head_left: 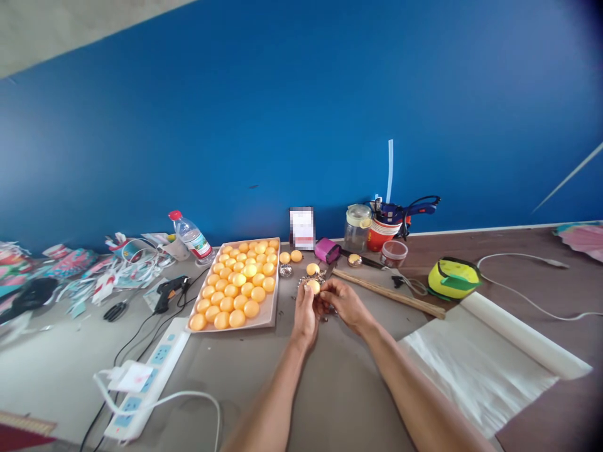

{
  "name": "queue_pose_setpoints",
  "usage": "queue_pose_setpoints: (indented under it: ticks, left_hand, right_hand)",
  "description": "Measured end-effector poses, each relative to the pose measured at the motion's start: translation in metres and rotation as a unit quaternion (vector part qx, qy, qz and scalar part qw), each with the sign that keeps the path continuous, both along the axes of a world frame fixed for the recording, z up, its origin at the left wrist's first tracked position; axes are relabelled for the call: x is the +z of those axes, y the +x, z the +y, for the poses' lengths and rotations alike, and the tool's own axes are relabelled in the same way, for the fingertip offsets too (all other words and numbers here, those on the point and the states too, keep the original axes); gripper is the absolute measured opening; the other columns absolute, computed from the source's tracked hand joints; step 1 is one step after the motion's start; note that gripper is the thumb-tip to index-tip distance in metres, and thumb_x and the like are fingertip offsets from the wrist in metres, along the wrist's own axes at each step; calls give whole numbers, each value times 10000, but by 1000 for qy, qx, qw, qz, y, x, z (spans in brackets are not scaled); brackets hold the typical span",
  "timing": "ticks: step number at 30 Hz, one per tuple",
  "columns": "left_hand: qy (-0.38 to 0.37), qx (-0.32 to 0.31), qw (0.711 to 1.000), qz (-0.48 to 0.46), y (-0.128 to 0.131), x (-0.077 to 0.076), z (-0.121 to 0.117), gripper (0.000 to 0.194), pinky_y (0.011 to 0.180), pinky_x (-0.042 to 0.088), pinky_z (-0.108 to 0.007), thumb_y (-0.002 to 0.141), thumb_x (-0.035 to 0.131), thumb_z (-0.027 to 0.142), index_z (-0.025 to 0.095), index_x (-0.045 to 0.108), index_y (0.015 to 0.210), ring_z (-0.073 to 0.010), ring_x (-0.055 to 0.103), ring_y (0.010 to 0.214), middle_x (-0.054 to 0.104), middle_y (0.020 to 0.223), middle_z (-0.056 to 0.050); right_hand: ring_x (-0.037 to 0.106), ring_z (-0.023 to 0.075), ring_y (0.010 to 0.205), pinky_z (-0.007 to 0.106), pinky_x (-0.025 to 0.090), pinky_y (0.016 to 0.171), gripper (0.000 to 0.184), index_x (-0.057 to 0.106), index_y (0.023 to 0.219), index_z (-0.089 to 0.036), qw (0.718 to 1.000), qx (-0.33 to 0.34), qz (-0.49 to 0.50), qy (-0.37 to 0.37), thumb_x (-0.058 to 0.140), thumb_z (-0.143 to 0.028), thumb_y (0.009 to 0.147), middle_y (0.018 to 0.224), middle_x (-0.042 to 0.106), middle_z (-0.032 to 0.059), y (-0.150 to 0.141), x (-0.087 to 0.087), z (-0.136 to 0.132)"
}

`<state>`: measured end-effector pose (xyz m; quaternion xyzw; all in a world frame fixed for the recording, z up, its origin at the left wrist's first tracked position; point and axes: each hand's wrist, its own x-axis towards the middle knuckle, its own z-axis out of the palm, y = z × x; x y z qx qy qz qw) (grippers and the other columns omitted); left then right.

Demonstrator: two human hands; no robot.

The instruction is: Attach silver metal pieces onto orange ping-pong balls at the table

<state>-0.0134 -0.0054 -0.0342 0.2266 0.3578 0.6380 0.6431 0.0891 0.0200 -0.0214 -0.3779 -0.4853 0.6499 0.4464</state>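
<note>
My left hand (305,319) is closed around an orange ping-pong ball (313,287), held just above the table at the middle. Beside it, my right hand (347,306) has its fingers pinched close to the ball's lower right; what they grip, if anything, is too small to make out. Right behind the hands lies another orange ball (312,269) among small dark and shiny pieces (321,276). To the left stands a pale shallow tray (270,314) filled with rows of orange balls (237,318). Between tray and hands sit two loose balls (296,255) and a silvery clump (286,270).
A wooden stick (391,293) and white paper roll (522,339) lie right, near a yellow-green pouch (453,278). A glass jar (358,229) and red-white cup (384,233) stand behind. Left are a bottle (191,237), glue gun (169,292), scissors (115,310) and power strip (149,380).
</note>
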Motion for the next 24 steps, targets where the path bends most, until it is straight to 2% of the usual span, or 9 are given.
queue_pose_setpoints:
  ticks: [3,8,13,18,20,22,24]
  left_hand:
    - [32,18,999,21,1,1,0,293,550,409,-232,773,628,433,197,553,930,-119,543,603,594,756,2]
    - [43,24,999,22,0,0,1,279,539,400,-225,773,632,423,186,554,898,-108,529,574,587,733,6]
    - [37,22,998,36,0,-3,0,293,517,383,-223,781,618,434,189,561,931,-105,516,545,583,709,11]
    - [23,9,1000,0,1,4,0,324,530,390,-235,743,651,458,170,568,867,-122,529,575,583,691,-4]
    - [12,-1,999,-36,-1,10,1,341,533,394,-242,732,653,478,159,558,808,-118,509,557,557,648,-1]
    - [3,9,998,-65,-7,14,3,353,512,379,-241,732,642,500,166,531,757,-100,451,497,509,591,17]
    - [14,43,996,-80,-13,18,4,333,494,357,-232,761,610,496,182,501,738,-80,388,445,476,568,35]
  right_hand:
    - [491,102,486,232,358,490,136,499,692,-201,1000,3,-6,7,612,-275,673,518,548,-53,-1,-2,1]
    - [486,98,486,226,353,483,148,505,687,-196,1000,2,3,4,625,-277,657,543,556,-49,0,-3,3]
    - [474,97,461,221,336,457,198,507,676,-193,1000,-4,-2,1,660,-315,652,525,555,-46,-1,-4,3]
    - [462,101,459,226,347,456,207,507,683,-199,1000,-7,-5,4,659,-339,662,524,552,-45,-1,-3,4]
    - [459,109,468,239,361,471,186,539,716,-200,999,-15,-17,33,627,-362,693,543,559,-36,4,-3,8]
    - [485,130,520,260,388,520,167,591,745,-198,991,-57,-73,94,583,-364,728,586,576,-18,11,-4,14]
    - [549,169,654,296,430,641,138,631,743,-200,960,-128,-179,173,549,-312,748,688,620,17,18,-10,18]
